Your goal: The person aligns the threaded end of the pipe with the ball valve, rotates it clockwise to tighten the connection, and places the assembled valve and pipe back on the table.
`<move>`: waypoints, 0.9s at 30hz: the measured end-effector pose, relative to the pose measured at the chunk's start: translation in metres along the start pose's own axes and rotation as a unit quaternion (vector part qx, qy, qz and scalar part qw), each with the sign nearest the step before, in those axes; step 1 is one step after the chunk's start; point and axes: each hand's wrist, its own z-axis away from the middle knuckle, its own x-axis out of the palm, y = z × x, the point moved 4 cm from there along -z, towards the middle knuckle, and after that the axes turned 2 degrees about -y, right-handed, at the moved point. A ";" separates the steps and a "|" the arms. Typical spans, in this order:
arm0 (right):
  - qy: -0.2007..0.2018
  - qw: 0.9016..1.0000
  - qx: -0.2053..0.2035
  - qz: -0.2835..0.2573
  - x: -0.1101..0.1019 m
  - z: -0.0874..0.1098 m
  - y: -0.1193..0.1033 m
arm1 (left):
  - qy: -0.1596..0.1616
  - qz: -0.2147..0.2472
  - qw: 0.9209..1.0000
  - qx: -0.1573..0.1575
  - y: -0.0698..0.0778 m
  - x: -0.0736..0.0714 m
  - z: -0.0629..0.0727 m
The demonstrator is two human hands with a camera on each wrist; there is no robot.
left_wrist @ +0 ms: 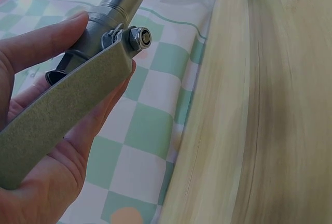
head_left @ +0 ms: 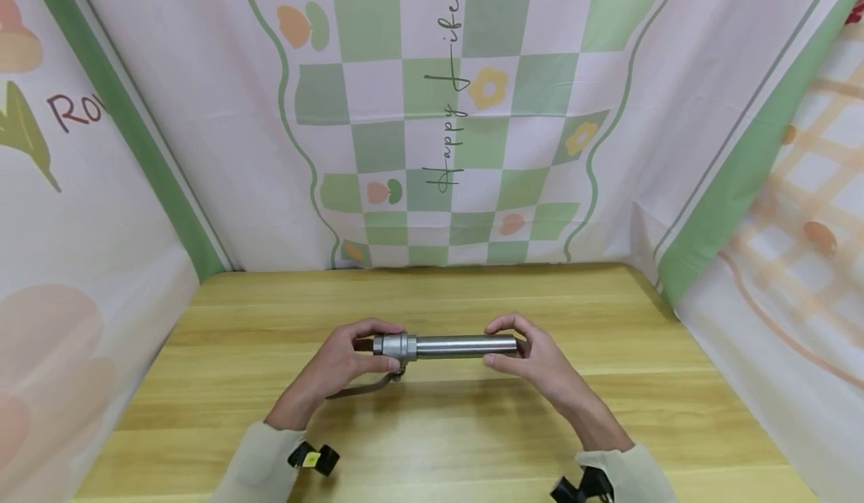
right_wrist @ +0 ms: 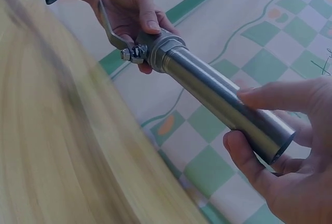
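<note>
A steel ball valve (head_left: 394,346) with a flat lever handle (left_wrist: 72,105) joins end to end with a smooth metal pipe (head_left: 452,346). My left hand (head_left: 344,360) grips the valve body, thumb on one side and fingers on the other. The lever runs back beneath that hand, and a nut (left_wrist: 141,38) on its pivot shows in the left wrist view. At the pipe's free end, my right hand (head_left: 529,357) holds it between thumb and fingers. In the right wrist view the pipe's open end (right_wrist: 282,149) faces the right palm. Both parts are held above the table.
A wood-grain table (head_left: 445,435) lies under the hands. Behind it hangs a green-and-white checked curtain (head_left: 432,113), with more printed cloth (head_left: 81,226) at the left and right sides. Small black devices (head_left: 313,458) are strapped at both wrists.
</note>
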 end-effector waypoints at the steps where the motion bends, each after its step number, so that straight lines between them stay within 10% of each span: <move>1: -0.003 1.000 -0.005 0.002 0.000 0.000 0.000 | 0.000 0.000 1.000 -0.001 0.000 0.000 0.000; 27: -0.026 0.999 -0.037 0.029 0.001 -0.001 -0.001 | 0.001 -0.005 1.000 0.001 0.000 -0.002 0.000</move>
